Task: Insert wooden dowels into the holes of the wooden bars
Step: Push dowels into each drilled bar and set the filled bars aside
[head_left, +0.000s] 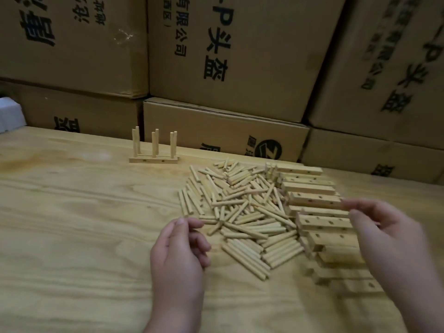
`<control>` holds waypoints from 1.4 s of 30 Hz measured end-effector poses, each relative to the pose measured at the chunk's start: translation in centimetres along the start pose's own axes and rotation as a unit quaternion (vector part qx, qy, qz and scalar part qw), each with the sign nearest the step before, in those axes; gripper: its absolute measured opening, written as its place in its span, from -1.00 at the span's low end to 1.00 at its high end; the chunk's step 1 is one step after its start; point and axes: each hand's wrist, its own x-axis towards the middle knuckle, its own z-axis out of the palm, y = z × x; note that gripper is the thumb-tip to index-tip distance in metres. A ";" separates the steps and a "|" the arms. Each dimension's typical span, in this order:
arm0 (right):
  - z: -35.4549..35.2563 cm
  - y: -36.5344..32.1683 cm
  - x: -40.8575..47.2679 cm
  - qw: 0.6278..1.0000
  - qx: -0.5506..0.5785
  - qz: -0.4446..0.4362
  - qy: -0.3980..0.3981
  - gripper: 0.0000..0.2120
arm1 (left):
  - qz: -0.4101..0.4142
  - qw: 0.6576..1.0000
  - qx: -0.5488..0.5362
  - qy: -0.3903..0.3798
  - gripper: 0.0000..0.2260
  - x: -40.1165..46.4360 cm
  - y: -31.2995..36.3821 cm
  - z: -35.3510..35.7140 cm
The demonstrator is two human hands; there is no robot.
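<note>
- Left hand (pixel 179 251): fingers loosely curled, nothing held, hovering at near-left edge of dowel pile (pixel 242 212).
- Right hand (pixel 384 239): fingers relaxed and spread over stacked drilled bars (pixel 314 203), no visible grip.
- Hands well apart.
- Pile loose on wooden table (pixel 72 224), touching bars on its right.
- Finished assembly (pixel 153 150): bars with upright dowels, far side of table, in front of cardboard boxes (pixel 240 56).

My right hand (pixel 394 239) at the lower right of the frame is blurred and covers part of the stacked wooden bars (pixel 319 222); I cannot tell whether its fingers touch one. Both my forearms run off the bottom edge. A white object (pixel 9 114) is cut off at the left edge.
</note>
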 end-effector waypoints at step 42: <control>7.4 0.4 -6.6 0.938 -0.006 -0.329 -0.108 -0.55 | 0.060 0.989 0.070 -0.120 -0.93 -1.7 1.0 0.8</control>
